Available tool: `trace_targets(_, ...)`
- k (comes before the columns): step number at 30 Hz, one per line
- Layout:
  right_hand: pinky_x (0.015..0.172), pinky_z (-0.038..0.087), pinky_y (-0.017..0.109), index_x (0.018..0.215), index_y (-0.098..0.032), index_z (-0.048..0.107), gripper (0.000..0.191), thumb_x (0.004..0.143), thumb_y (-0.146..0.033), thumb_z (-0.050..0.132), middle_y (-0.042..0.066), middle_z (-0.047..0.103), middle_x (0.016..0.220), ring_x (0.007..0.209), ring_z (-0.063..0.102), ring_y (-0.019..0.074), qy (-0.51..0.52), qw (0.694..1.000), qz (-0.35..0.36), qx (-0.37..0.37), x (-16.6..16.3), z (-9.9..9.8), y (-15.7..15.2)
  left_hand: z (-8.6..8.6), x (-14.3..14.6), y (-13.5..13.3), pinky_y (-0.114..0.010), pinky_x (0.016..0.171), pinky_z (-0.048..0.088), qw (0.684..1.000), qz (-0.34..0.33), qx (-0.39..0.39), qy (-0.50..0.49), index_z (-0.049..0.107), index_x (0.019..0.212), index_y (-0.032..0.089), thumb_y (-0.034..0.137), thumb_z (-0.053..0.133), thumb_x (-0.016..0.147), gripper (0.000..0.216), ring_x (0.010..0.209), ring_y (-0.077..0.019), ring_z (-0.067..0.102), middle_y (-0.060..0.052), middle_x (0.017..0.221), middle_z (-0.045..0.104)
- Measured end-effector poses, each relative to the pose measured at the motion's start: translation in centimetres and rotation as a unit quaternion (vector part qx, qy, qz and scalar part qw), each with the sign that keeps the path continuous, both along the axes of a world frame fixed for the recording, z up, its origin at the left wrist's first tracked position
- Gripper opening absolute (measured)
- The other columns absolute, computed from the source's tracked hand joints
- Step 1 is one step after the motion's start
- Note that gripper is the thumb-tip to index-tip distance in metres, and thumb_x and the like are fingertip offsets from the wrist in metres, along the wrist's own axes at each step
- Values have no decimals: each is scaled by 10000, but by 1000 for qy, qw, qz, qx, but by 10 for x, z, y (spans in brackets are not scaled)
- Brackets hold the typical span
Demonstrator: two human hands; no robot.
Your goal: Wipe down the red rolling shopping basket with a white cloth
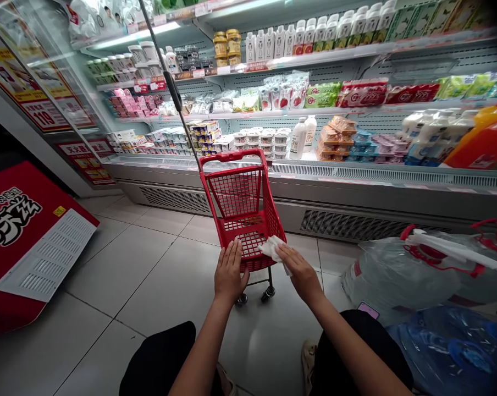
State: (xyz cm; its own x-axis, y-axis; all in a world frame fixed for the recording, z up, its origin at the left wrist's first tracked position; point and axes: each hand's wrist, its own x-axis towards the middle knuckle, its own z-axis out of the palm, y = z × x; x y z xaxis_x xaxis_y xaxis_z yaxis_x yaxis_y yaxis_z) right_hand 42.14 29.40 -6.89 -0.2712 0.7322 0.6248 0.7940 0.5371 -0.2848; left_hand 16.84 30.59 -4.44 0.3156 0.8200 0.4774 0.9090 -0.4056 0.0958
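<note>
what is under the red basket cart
Two small wheels on a metal frame, on pale floor tiles. Any rear wheels are hidden by the red basket, where the left hand rests and the right hand holds a white cloth.

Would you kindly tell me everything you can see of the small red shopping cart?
The red shopping cart is an empty plastic lattice basket with a red grip at its far rim and a dark pull rod rising from its far left corner. It stands on the tiled floor before the chiller, two castors showing under its near end. The left hand lies flat on its near rim; the right hand holds a white cloth against its near right corner.
</note>
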Motion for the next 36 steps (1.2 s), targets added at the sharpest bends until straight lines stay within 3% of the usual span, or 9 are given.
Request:
trace_targets(3,1220,425,455,1596,-245,389,876,798,111,324,55,535,1551,1472,450,198,18,1000,-18,-5,-17,-1,2,-1,14,0,-479,1305,218,1000,12,3,1,158,1656,158,270,550,915,845,1574,-265,264,-91,1696,292)
trace_targets(8,1207,441,426,1558,-211,459,769,849,80,399,73,549,1537,1465,463,213,-7,999,49,10,-61,-3,4,-2,24,3,-473,1307,196,1000,13,9,0,207,1644,138,264,583,884,858,1574,-271,264,-115,1692,291)
trace_targets(11,1211,433,429,1547,-222,477,741,872,75,396,69,557,1531,1459,471,206,-5,999,47,7,-37,-1,5,0,22,4,-455,1306,199,1000,0,5,11,219,1642,140,261,569,900,829,1578,-262,254,-109,1698,279)
trace_targets(15,1215,425,464,1542,-243,485,802,828,101,359,69,571,1519,1450,484,204,28,999,-27,-19,14,2,9,4,26,3,-470,1303,205,1000,-2,7,11,224,1641,143,285,561,920,808,1574,-270,265,-110,1689,303)
trace_targets(17,1215,424,467,1537,-237,492,828,799,110,348,70,576,1513,1448,487,205,39,998,-48,-22,17,3,9,4,31,3,-471,1304,204,1000,1,10,7,230,1637,134,290,567,916,811,1571,-269,273,-118,1685,313)
trace_targets(24,1189,460,406,1527,-199,507,696,880,44,428,84,563,1524,1439,499,211,-6,999,45,7,-58,-4,-2,1,29,1,-476,1302,207,1000,8,9,1,212,1640,130,249,585,872,863,1568,-273,282,-121,1684,313)
trace_targets(27,1189,461,423,1529,-221,505,678,901,25,436,80,565,1522,1424,518,211,-24,998,63,0,-37,-1,0,2,20,-1,-468,1297,225,1000,-1,4,13,202,1644,141,253,576,884,855,1570,-271,275,-109,1693,295)
trace_targets(32,1195,450,486,1540,-238,489,706,896,34,396,73,573,1516,1422,521,225,-7,1000,-14,-7,33,7,15,4,18,-5,-464,1301,226,1000,-2,1,18,213,1642,143,278,558,916,815,1574,-262,264,-106,1688,310)
trace_targets(36,1202,448,473,1575,-227,431,785,849,68,381,72,550,1539,1454,479,222,-12,1000,-13,6,12,3,11,2,25,-8,-470,1303,216,1000,10,1,8,238,1632,128,273,566,905,810,1577,-264,257,-111,1690,304)
